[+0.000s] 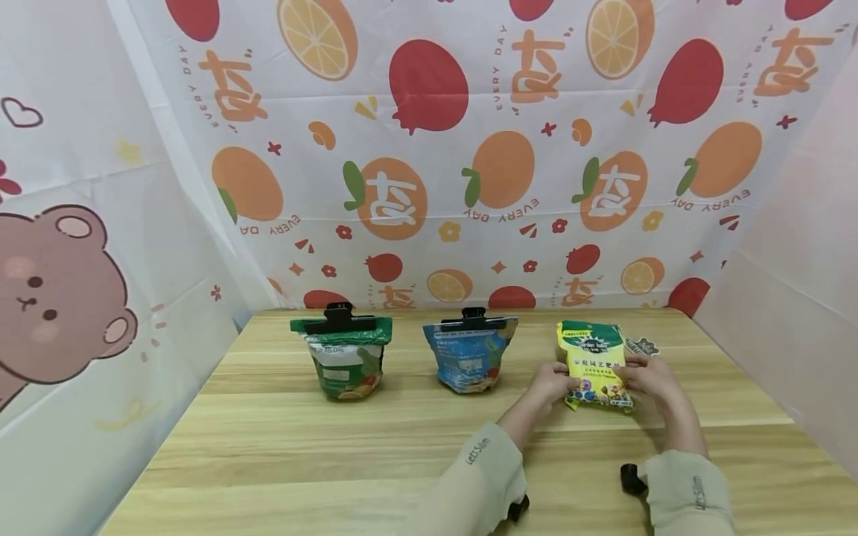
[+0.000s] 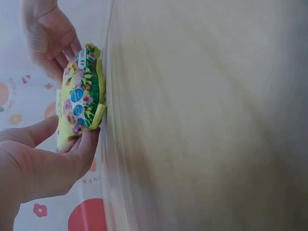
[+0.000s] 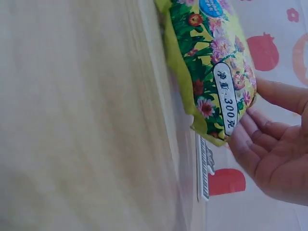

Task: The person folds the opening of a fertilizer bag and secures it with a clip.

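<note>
Nearest to me, my pale beige sleeves, lettered at the cuffs [image 1: 488, 461], reach over a light wood-grain table [image 1: 302, 469]; a small black device [image 1: 632, 480] sits by my right cuff. My left hand [image 1: 551, 382] grips the left edge of a soft yellow-and-green plastic packet [image 1: 595, 361] printed with flowers, thumb above and fingers below. My right hand [image 1: 653, 378] pinches the opposite edge, its thumb against the printed face. The packet lies between my hands on the right-hand part of the table, green end away from me; whether its underside touches the wood, I cannot tell. Just behind its far right corner — partly covered by it — lies a flat grey-and-white patterned piece [image 1: 646, 347]. To the left, well apart, stand a blue printed pouch [image 1: 465, 359] and, farther left, a green-and-white printed pouch [image 1: 345, 365], each with a black clip [image 1: 473, 320] along its top. Beyond the table hangs a white cloth backdrop [image 1: 436, 175] printed with oranges and red fruit.
</note>
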`<state>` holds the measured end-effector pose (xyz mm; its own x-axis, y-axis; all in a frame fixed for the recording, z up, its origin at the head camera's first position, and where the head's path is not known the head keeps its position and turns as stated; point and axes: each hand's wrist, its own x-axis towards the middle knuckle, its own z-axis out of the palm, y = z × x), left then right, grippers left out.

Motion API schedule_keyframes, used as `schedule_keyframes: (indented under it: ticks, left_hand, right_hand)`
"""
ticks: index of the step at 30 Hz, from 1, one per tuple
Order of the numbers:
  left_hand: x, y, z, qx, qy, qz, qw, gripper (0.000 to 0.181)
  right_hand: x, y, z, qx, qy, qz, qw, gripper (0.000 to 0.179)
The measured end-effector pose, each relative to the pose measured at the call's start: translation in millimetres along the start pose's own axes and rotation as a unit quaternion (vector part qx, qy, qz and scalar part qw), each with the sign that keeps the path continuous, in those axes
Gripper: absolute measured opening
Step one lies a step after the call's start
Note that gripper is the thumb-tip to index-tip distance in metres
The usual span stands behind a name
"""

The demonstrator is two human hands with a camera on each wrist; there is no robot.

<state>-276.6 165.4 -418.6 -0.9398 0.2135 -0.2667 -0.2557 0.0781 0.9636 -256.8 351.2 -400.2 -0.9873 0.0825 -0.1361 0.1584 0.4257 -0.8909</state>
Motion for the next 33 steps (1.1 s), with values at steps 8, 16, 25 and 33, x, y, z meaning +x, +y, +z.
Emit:
schedule_keyframes:
  ticks: [8, 16, 25, 33]
  left_hand:
    - [3.8, 3.8, -1.1, -0.046, -0.001, 0.036, 0.9983, 0.032]
    - [4.7, 7.7, -5.9, -0.047, 0.005, 0.068, 0.9966, 0.031]
    - [4.9, 20.6, -9.9, -0.042, 0.0, 0.078, 0.9961, 0.04]
    - [4.2, 23.6, -8.9, -0.06, 0.035, 0.092, 0.9933, 0.029]
  right_hand:
    - [14.2, 0, -2, 0.011, 0.013, -0.055, 0.9984, 0.057]
    - [11.4, -2, -3, 0.025, 0.011, -0.062, 0.9977, 0.062]
    - [7.0, -1, -3, 0.043, 0.003, -0.079, 0.9959, 0.051]
    - [7.4, 0, -6, 0.054, -0.008, -0.091, 0.9943, 0.049]
